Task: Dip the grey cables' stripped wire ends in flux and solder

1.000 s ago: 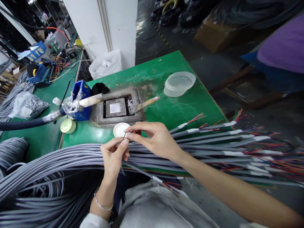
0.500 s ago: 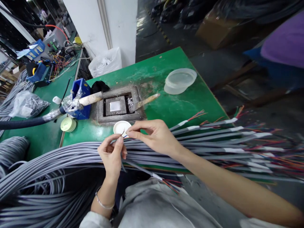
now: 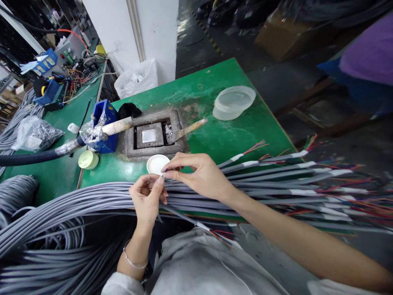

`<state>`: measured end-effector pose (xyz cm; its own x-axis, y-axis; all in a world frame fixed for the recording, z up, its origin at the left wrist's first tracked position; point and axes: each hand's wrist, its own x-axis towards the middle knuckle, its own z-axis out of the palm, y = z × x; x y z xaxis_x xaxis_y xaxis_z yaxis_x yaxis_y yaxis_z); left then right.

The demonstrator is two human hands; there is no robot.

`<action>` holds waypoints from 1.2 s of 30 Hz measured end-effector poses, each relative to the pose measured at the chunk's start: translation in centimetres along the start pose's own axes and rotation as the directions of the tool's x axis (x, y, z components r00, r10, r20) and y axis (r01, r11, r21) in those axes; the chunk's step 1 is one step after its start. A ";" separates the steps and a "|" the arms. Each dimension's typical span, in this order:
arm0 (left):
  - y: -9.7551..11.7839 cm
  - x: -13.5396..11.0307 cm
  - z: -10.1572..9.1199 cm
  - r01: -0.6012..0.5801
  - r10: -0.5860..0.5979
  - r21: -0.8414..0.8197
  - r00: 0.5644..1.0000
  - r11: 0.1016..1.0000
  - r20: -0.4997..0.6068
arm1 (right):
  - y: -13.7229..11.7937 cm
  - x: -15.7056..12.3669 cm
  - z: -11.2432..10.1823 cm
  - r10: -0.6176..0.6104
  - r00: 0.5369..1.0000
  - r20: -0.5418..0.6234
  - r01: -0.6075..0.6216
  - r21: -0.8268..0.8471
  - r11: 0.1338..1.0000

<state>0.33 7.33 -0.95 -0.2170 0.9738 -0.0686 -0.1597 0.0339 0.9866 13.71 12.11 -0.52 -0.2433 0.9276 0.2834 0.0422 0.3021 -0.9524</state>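
My left hand (image 3: 147,200) and my right hand (image 3: 199,176) meet over a thick bundle of grey cables (image 3: 92,205) that lies across the green table (image 3: 215,139). Both hands pinch thin wire ends at the same spot, just in front of a small white round dish (image 3: 156,164). The wire ends are too fine to make out clearly. The cables' far ends (image 3: 307,172) at the right carry white tape and fan out into coloured wires.
Behind the dish sits a grey metal solder pot (image 3: 153,137) with a wooden-handled tool (image 3: 187,130) resting in it. A hose with a foil-wrapped end (image 3: 76,141), a blue box (image 3: 106,119), a green tape roll (image 3: 88,159) and a clear plastic tub (image 3: 233,102) stand around.
My fingers have worked the thin wire ends, and both hands shifted slightly toward the white dish. The wire tips that stuck up between the fingers are now covered by the fingertips.
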 end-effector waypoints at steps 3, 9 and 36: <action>-0.2 0.0 0.0 0.004 -0.004 0.007 1.000 1.000 0.016 | -0.1 -0.1 0.1 0.051 0.999 0.012 -0.051 0.010 0.999; -0.4 -0.1 -0.1 -0.008 0.008 -0.040 1.000 0.999 -0.010 | -0.4 -0.2 0.2 0.044 0.999 0.028 -0.044 -0.028 0.999; 1.0 -0.4 -0.2 -0.183 0.172 0.216 0.983 0.959 0.068 | -0.7 -0.4 -0.9 -0.095 0.992 0.087 0.101 -0.067 0.993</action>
<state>0.08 6.97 0.03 -0.1750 0.9781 0.1124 0.0949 -0.0968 0.9908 14.65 11.76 0.14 -0.3296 0.8720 0.3620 0.0819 0.4083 -0.9091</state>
